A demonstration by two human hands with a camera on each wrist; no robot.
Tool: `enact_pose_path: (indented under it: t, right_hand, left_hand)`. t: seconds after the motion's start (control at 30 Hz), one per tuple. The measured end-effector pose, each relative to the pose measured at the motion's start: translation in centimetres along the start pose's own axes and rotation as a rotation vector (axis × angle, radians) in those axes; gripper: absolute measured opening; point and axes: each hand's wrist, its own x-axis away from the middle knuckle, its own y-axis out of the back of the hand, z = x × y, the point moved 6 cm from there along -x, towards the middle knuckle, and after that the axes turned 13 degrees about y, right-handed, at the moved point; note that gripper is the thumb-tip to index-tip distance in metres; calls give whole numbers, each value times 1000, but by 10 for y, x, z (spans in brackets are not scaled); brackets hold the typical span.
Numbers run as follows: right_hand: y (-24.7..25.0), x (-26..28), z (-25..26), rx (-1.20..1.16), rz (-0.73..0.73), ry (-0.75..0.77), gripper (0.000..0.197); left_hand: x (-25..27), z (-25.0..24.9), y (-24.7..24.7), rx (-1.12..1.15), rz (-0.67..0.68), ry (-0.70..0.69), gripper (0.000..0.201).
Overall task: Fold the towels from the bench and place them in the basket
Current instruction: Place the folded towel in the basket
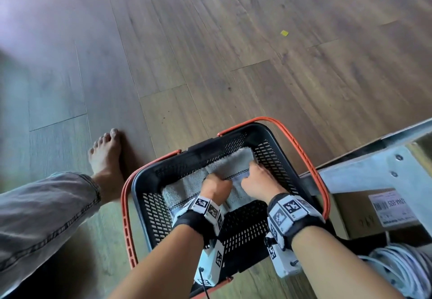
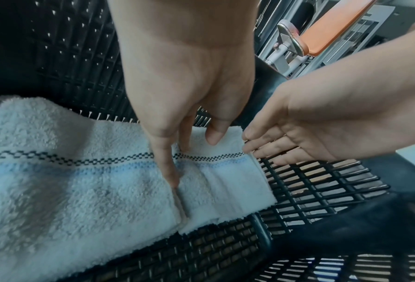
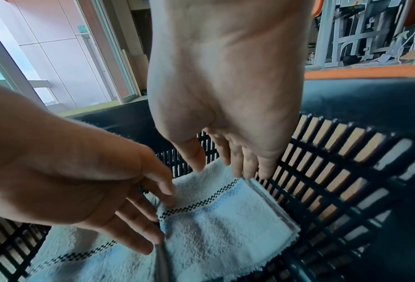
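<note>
A black mesh basket (image 1: pixel 154 212) with orange handles stands on the wooden floor. Two folded pale blue towels with a checked stripe lie side by side in it, the left towel (image 1: pixel 180 188) and the right towel (image 1: pixel 233 160). My left hand (image 1: pixel 216 185) reaches down with straight fingers into the seam between them, its thumb resting on the right towel (image 2: pixel 225 187). My right hand (image 1: pixel 257 179) touches that towel's right edge (image 3: pixel 225 225) with straight fingers, close to the basket wall (image 3: pixel 334 171). Neither hand grips anything.
A bare foot (image 1: pixel 106 156) and a leg in jeans (image 1: pixel 42 216) stand left of the basket. Right of it are a metal bench frame (image 1: pixel 374 170), a cardboard box (image 1: pixel 374 212) and a coiled white cable (image 1: pixel 397 268). Wooden floor stretches beyond.
</note>
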Motion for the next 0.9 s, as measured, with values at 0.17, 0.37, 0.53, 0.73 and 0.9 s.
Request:
enact_pose_path:
  t: [0.17,0.37,0.53,0.73,0.9]
  right_hand:
    - [14,21,9,-6,-15,1,57]
    - [39,76,43,-7,-126,103,55]
    - [73,145,69,4,-328,180,35]
    - [110,233,96,-109,-576,297,17]
    - [126,298,114,-164,-641,368,17]
  left_hand:
    - [24,-10,13,-48,40,-22,34]
    - [101,-37,37,-37,18,-121,13]
    - [184,-55,53,-37,58,-235,15]
    - [280,-53,67,-71,85,-296,14]
    - [357,-46,81,-92,61,-388,20]
